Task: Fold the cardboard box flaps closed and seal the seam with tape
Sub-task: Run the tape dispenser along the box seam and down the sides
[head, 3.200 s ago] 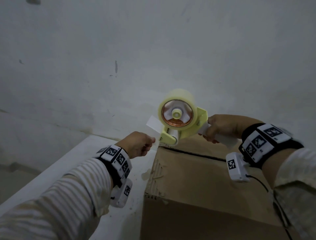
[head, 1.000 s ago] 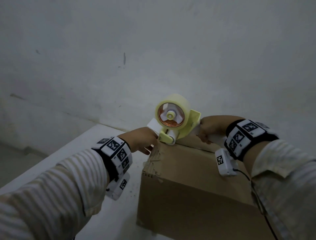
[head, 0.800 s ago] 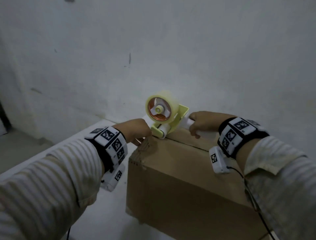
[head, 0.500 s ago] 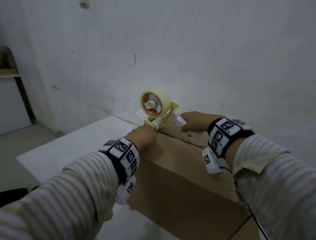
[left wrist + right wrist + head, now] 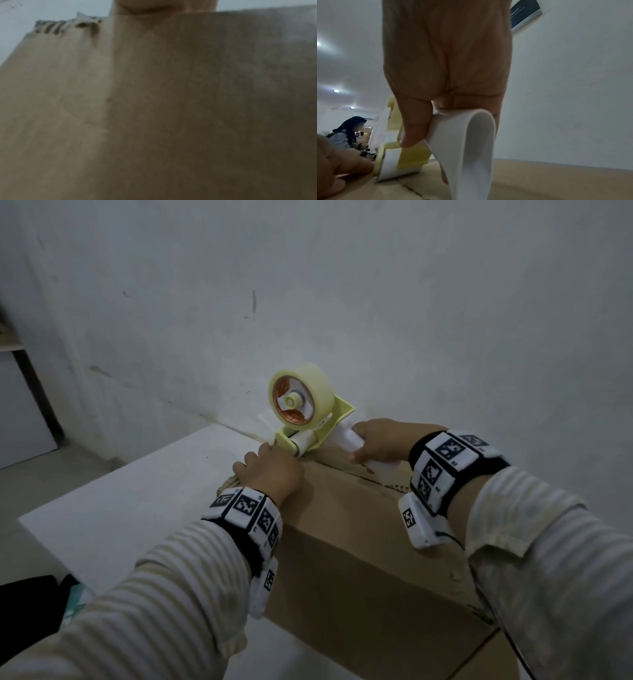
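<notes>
On the white worktop (image 5: 113,498) sits one cardboard box (image 5: 342,546), seen from the head camera with its flaps down and a dark seam (image 5: 346,470) running along the top. A second ago the left hand (image 5: 270,474) was off the box's far-left end; it now lies on top at that corner, fingers bent over the edge, just beside the roller of the one tape dispenser (image 5: 305,419). The dispenser has come down onto the seam at the box's far end. The right hand (image 5: 380,443) grips its white handle (image 5: 349,436). One roll of clear tape (image 5: 301,398) sits on the yellow frame.

From the left wrist, only blurred cardboard fills the view, with the heel of the hand at the top edge; how the fingers lie I cannot tell here.

From the right wrist, the fingers (image 5: 414,121) are curled round the white handle, and the dispenser's front rests on the box top over the seam. Another person (image 5: 347,132) sits far off on the left.
</notes>
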The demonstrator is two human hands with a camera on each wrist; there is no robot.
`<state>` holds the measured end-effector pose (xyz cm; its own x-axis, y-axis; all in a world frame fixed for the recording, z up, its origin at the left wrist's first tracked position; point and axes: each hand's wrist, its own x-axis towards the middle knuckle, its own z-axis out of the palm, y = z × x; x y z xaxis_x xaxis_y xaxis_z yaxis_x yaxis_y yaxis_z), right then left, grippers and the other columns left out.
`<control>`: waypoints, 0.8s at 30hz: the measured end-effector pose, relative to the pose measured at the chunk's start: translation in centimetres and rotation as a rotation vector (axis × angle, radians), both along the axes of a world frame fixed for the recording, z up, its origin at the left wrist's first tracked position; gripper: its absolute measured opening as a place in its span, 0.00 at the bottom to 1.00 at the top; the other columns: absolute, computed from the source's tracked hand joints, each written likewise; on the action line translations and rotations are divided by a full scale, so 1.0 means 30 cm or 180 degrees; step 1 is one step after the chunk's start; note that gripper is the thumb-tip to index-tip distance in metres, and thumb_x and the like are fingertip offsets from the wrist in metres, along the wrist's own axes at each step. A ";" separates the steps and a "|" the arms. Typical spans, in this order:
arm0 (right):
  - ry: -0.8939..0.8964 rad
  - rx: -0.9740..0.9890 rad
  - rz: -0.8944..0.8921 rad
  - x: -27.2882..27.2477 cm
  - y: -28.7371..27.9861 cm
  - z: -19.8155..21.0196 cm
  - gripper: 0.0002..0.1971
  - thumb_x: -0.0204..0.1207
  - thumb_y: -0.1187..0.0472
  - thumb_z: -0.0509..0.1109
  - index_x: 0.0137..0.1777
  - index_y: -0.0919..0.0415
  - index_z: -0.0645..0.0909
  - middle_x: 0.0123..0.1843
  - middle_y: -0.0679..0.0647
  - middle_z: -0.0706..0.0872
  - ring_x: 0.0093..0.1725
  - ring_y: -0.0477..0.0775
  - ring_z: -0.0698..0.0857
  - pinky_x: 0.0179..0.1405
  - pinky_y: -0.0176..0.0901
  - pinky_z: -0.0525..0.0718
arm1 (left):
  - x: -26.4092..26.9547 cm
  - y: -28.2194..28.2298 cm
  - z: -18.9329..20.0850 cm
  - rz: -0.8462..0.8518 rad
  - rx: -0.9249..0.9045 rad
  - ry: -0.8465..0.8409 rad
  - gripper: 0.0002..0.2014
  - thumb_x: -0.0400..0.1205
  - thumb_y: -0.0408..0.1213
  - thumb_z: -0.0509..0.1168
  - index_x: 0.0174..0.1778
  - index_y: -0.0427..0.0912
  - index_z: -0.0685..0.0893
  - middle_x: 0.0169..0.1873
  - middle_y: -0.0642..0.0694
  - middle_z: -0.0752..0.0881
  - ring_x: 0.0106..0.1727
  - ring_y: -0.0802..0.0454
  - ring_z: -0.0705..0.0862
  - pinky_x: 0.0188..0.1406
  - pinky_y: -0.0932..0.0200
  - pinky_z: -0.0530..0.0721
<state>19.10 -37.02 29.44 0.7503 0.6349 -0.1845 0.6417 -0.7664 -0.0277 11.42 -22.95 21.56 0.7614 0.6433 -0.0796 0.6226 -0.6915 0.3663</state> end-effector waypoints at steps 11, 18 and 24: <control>0.0073 -0.0034 0.0086 0.019 -0.076 0.006 0.23 0.78 0.51 0.68 0.69 0.62 0.73 0.63 0.59 0.83 0.53 0.56 0.79 0.55 0.47 0.77 | 0.005 0.000 -0.010 -0.0055 0.0116 0.0299 0.25 0.83 0.36 0.44 0.79 0.46 0.62 0.81 0.48 0.60 0.79 0.39 0.60 0.76 0.36 0.55; 0.0266 0.0071 0.0184 0.028 -0.250 0.018 0.21 0.78 0.54 0.69 0.68 0.61 0.73 0.64 0.59 0.82 0.51 0.53 0.76 0.52 0.42 0.73 | 0.010 -0.009 -0.006 0.0009 0.0210 0.0477 0.26 0.85 0.36 0.43 0.81 0.45 0.60 0.84 0.52 0.52 0.82 0.40 0.58 0.78 0.33 0.53; 0.0436 0.0127 0.0085 0.046 -0.453 0.004 0.21 0.79 0.54 0.68 0.69 0.59 0.72 0.66 0.58 0.80 0.54 0.54 0.77 0.52 0.42 0.72 | 0.007 -0.023 0.008 -0.0023 0.0154 0.0552 0.26 0.87 0.38 0.41 0.83 0.44 0.54 0.85 0.50 0.49 0.85 0.43 0.47 0.81 0.34 0.48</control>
